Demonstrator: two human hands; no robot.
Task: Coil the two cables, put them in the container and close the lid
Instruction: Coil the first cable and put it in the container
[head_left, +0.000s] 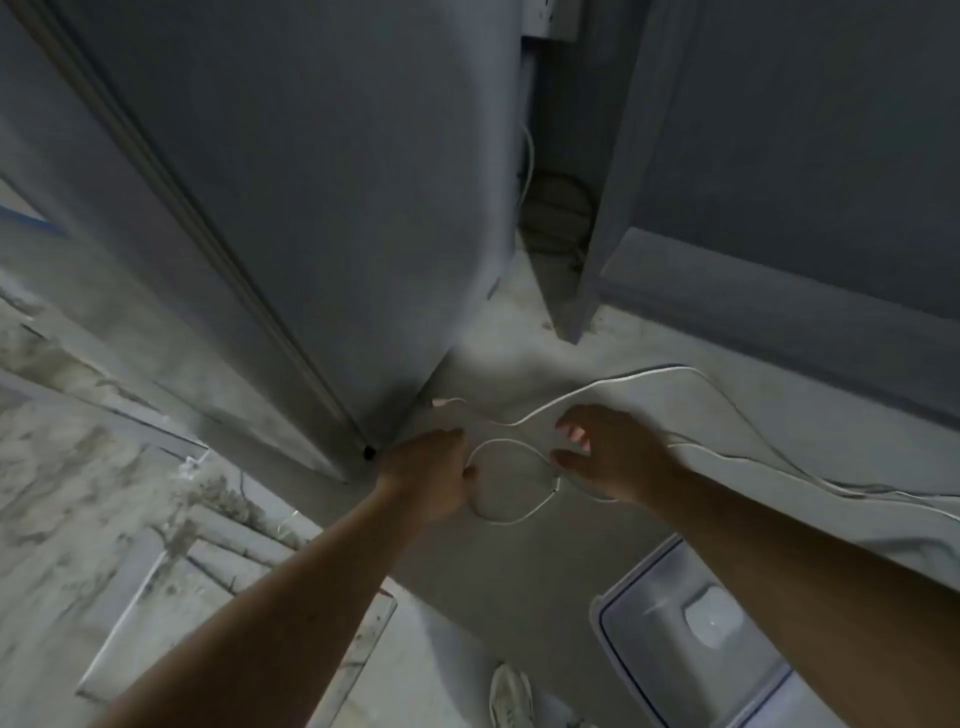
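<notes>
A thin white cable (613, 383) lies on the grey floor. Part of it forms a round loop (511, 519) between my hands, and its plug end (440, 402) points toward the door corner. My left hand (434, 475) grips the left side of the loop. My right hand (605, 454) hovers over the loop's right side with fingers spread and relaxed, thumb near the cable. A second white strand (852, 488) trails off to the right. A clear plastic container (691, 631) with a dark rim sits open at the lower right, partly hidden by my right forearm.
A grey door (311, 208) stands ajar on the left, its bottom corner close to my left hand. A grey cabinet (779, 182) with a skirting fills the right. My shoe (511, 696) shows at the bottom. A flat panel (171, 597) lies at lower left.
</notes>
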